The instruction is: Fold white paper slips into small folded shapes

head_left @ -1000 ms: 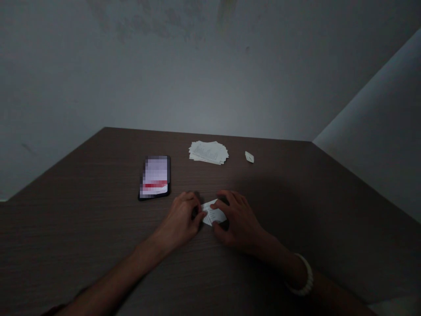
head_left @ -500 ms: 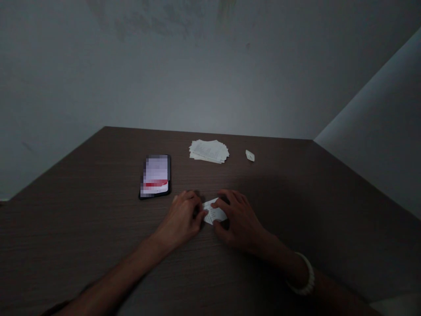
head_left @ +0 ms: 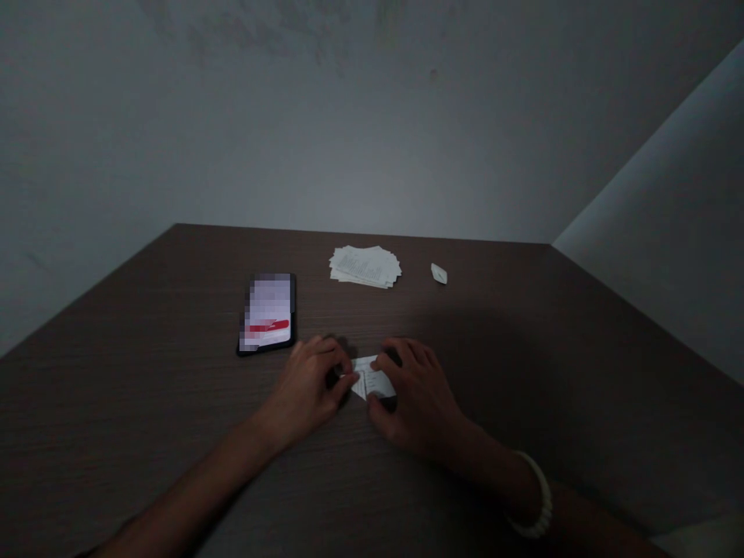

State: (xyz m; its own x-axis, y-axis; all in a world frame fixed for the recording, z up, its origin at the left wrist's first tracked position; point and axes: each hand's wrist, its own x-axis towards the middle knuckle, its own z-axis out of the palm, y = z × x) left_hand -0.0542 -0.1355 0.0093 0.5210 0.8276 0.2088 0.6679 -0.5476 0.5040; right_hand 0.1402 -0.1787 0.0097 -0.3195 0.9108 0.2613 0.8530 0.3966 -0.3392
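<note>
1. I am watching a folded white paper slip (head_left: 372, 378) lying flat on the dark wood-grain tabletop (head_left: 145, 403), near the person and roughly centred between the two hands. Its creases and angled flap are showing, and it appears to carry small print.
2. The left hand (head_left: 305, 380) is curling in from the left, with its fingertips gathered at the slip's left end, apparently pinching that edge, though the fingers partly hide the contact.
3. The right hand (head_left: 415, 399) is arching over the slip from the right, its fingers reaching the far edge and its thumb coming down by the near edge. I cannot tell whether it is gripping the paper or only pressing it down.
4. Both hands are working close together, which I judge is keeping the small slip steady against the tabletop.
5. A smartphone (head_left: 267, 314) is lying just left of the left hand, its screen pixelated.
6. Farther away, a stack of printed papers (head_left: 365, 266) is sitting loosely fanned, with a small folded paper scrap (head_left: 439, 273) lying to its right, both well clear of the hands' working space.
7. A beaded white bracelet (head_left: 538, 496) is circling the right wrist.
</note>
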